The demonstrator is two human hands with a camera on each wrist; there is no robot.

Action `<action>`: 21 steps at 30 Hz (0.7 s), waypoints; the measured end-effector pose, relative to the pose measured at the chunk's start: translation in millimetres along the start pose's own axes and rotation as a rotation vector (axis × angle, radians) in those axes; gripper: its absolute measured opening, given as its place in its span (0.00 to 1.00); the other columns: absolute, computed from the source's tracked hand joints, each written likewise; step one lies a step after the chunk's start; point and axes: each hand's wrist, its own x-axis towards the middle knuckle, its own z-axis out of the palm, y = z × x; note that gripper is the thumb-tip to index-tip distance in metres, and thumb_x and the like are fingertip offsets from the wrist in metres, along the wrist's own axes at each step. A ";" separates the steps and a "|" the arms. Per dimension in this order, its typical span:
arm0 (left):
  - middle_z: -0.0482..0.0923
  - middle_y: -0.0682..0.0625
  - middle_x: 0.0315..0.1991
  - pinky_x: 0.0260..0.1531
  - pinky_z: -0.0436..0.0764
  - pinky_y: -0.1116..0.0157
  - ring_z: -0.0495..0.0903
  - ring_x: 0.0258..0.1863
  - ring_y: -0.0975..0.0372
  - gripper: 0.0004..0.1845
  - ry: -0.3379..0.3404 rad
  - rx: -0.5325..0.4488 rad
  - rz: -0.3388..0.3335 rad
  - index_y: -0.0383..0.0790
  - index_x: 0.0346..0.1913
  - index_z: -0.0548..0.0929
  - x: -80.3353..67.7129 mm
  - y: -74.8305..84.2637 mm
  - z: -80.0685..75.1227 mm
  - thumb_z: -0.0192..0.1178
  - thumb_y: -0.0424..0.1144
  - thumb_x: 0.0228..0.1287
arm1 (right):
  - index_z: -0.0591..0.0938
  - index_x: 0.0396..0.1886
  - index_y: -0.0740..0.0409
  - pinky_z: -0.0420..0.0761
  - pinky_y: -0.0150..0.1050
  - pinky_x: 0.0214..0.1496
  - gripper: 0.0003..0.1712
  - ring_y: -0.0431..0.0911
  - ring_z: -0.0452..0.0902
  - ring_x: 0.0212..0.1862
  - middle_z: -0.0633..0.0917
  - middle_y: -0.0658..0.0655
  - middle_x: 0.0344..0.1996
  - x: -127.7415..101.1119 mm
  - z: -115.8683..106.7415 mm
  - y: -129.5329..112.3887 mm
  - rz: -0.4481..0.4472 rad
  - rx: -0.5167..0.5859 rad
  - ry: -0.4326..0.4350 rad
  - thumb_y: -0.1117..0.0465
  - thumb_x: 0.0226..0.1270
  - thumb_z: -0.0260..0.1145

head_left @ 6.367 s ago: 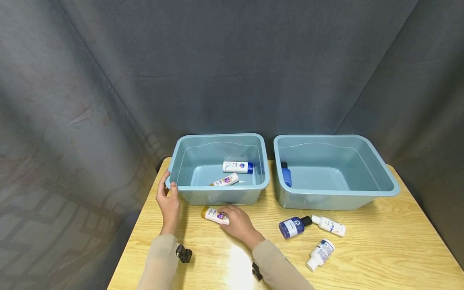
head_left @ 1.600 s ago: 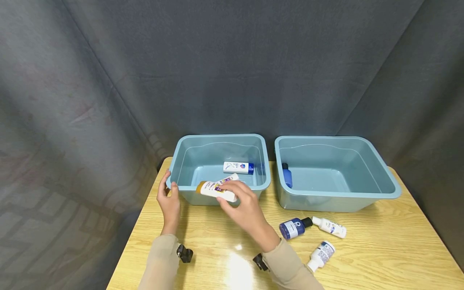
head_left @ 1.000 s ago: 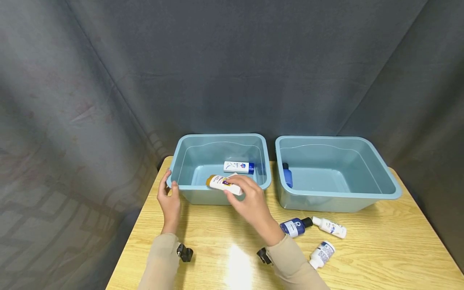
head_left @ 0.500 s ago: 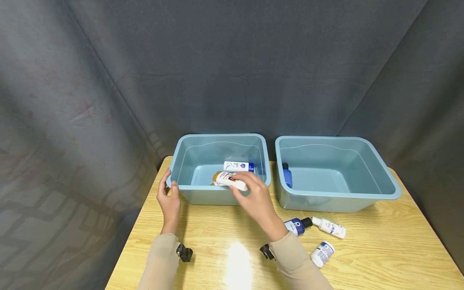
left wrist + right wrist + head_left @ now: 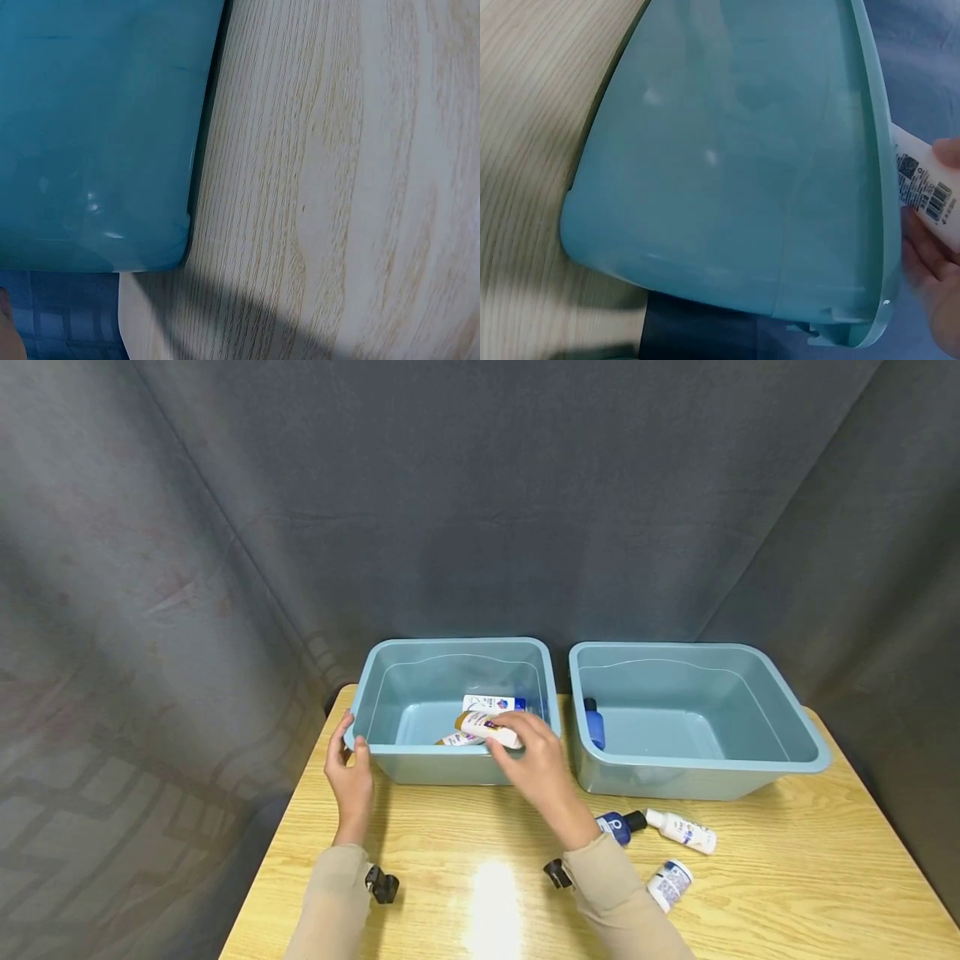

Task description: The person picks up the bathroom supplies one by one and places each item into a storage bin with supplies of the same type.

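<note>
My right hand [image 5: 543, 768] pinches a small white bottle with a gold cap [image 5: 480, 727] by its white end, over the front rim of the left light-blue plastic bin [image 5: 450, 768]. In the right wrist view, the printed back of the white bottle [image 5: 926, 187] shows beyond the bin's rim. My left hand [image 5: 352, 785] holds that bin's front left corner between thumb and fingers. Inside the bin lie a white bottle with a blue cap [image 5: 487, 702] and a similar gold-capped bottle [image 5: 457, 739], partly hidden under the held one.
A second light-blue bin [image 5: 690, 777] stands to the right, with a blue bottle [image 5: 595, 727] inside. On the wooden table [image 5: 810, 860] lie a dark blue bottle [image 5: 617, 827], a white bottle [image 5: 686, 831] and another white bottle [image 5: 669, 883], partly behind the right sleeve. A grey curtain [image 5: 480, 510] hangs behind.
My right hand picked the gold-capped bottle up from the table, raised it over the front rim, and moved it rightward and farther over the bin. The left hand stays on the corner.
</note>
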 end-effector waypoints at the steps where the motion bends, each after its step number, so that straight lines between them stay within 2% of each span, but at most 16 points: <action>1: 0.70 0.40 0.68 0.60 0.66 0.54 0.65 0.69 0.51 0.21 0.000 -0.002 0.002 0.28 0.64 0.75 0.1 -0.3 0.1 0.51 0.25 0.69 | 0.86 0.43 0.61 0.79 0.48 0.56 0.17 0.54 0.81 0.50 0.86 0.59 0.44 -0.2 -0.1 1.6 0.003 -0.001 -0.001 0.66 0.53 0.78; 5: 0.70 0.39 0.68 0.59 0.66 0.58 0.65 0.68 0.51 0.21 0.001 -0.005 0.007 0.28 0.64 0.75 0.3 -0.6 0.4 0.51 0.25 0.69 | 0.86 0.44 0.60 0.79 0.48 0.55 0.17 0.54 0.81 0.50 0.86 0.58 0.45 -1.1 -1.1 6.4 0.028 -0.017 -0.016 0.65 0.54 0.77; 8: 0.70 0.40 0.68 0.56 0.65 0.67 0.65 0.69 0.51 0.21 -0.002 -0.005 0.006 0.28 0.64 0.75 0.4 -0.2 0.6 0.51 0.26 0.69 | 0.86 0.44 0.60 0.80 0.48 0.54 0.17 0.54 0.82 0.49 0.86 0.58 0.44 -1.1 -1.8 9.2 0.039 -0.038 -0.023 0.65 0.54 0.77; 21: 0.70 0.39 0.68 0.56 0.66 0.66 0.65 0.68 0.51 0.21 -0.002 -0.008 0.010 0.27 0.64 0.74 0.6 0.3 1.5 0.51 0.25 0.69 | 0.86 0.45 0.59 0.81 0.49 0.52 0.15 0.53 0.81 0.50 0.85 0.57 0.46 -1.3 -3.9 15.7 0.101 -0.075 -0.079 0.64 0.57 0.76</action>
